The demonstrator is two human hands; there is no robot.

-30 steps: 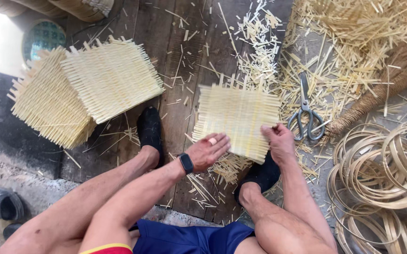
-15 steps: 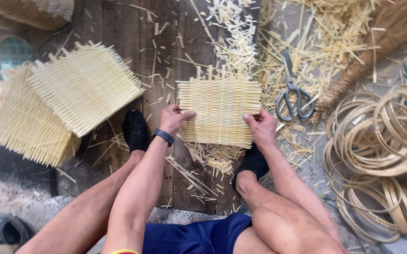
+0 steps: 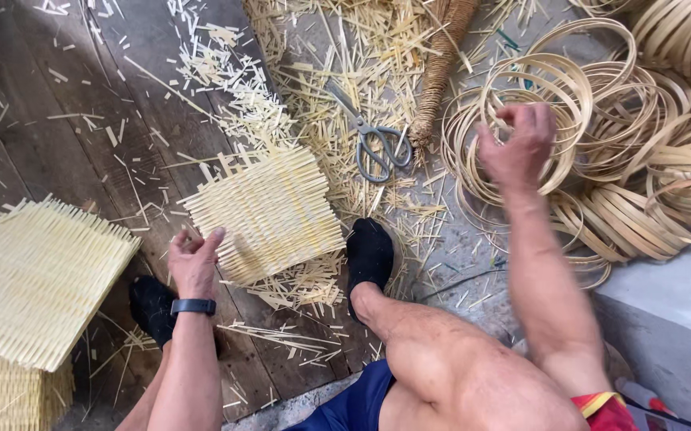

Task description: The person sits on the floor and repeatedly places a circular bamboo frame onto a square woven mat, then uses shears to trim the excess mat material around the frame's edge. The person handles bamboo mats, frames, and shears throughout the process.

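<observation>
Right hand (image 3: pixel 518 148) off mat, now upper right over hoops (image 3: pixel 601 120), fingers curled, grip unclear. Left hand (image 3: pixel 194 262) open, touching woven mat (image 3: pixel 269 211) centre. Mat woven; finished stack (image 3: pixel 38 279) lower left; hoop not yet fitted.

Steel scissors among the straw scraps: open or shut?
Shut: the steel scissors lie flat with blades together in one point, handles side by side.

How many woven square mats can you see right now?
3: one woven mat at the left hand, one on the stack at far left, another beneath it. More may be hidden.
</observation>
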